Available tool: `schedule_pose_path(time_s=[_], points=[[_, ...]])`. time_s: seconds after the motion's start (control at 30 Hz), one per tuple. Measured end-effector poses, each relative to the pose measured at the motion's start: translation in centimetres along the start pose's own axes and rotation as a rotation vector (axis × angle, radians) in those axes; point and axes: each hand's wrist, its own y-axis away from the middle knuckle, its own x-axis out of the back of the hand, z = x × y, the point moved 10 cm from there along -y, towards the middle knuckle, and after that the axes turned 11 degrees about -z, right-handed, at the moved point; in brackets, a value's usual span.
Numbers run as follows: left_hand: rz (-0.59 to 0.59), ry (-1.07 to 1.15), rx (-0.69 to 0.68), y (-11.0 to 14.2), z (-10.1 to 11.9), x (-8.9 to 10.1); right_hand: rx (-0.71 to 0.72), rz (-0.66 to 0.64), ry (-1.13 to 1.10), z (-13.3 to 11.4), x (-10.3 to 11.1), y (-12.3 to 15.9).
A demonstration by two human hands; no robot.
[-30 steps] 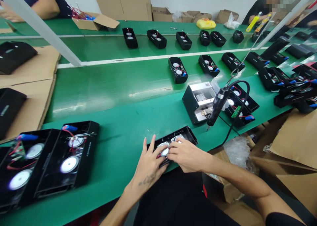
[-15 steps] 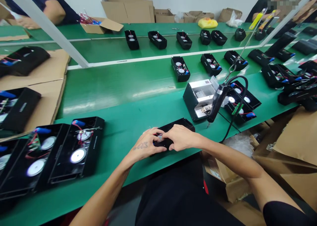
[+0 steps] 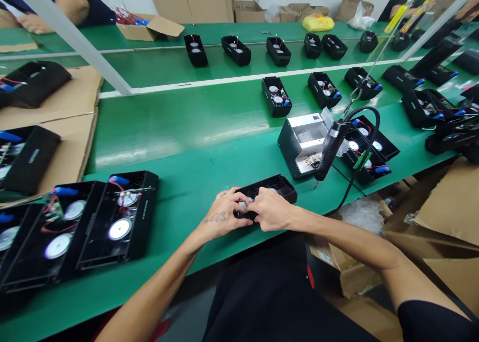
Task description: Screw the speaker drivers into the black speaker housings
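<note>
both hands grip an open black speaker case [image 3: 280, 184] at 12 o'clock on a green workbench [image 3: 179, 202], the left hand [image 3: 224, 213] and the right hand [image 3: 271, 208] curled tightly over it, fingers closed on it; a hanging black tool [image 3: 331, 143] sits at 1 o'clock beside a metal box [image 3: 301, 145], with more open cases [image 3: 119, 217] at 10 o'clock

Bright, even overhead light right now, glare streaking across the green surface [image 3: 179, 147] and flaring off the speaker cones [image 3: 119, 229], shadows faint and soft, and the wide lens bending the white frame post [image 3: 67, 37] out at the edges!
</note>
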Motion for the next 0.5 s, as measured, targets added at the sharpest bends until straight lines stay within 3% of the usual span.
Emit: schedule_pose_path(time_s=[0.07,0.13,0.2,0.3,0.33,0.37,0.4,0.5], points=[[0.013,-0.023,-0.007,0.4,0.5,-0.3,0.011,0.024,0.01,-0.3,-0.7,0.6],[0.049,-0.074,-0.037,0.9,1.3,-0.5,0.066,0.133,-0.026,-0.6,-0.4,2.1],[0.111,-0.163,-0.08,1.5,2.4,-0.8,0.099,0.41,-0.128,0.3,1.6,5.2],[0.225,-0.294,-0.132,2.6,3.8,-1.4,-0.044,0.987,-0.304,4.3,4.6,12.4],[0.256,-0.319,-0.141,2.9,4.1,-1.6,-0.085,1.102,-0.323,5.0,4.8,14.3],[0.282,-0.334,-0.15,3.2,4.3,-1.9,-0.081,1.138,-0.317,5.0,4.9,15.1],[0.301,-0.341,-0.157,3.4,4.5,-2.1,-0.032,1.096,-0.289,4.4,4.7,14.8],[0.323,-0.338,-0.166,3.6,4.7,-2.3,0.139,0.711,-0.118,0.6,2.5,10.5]])
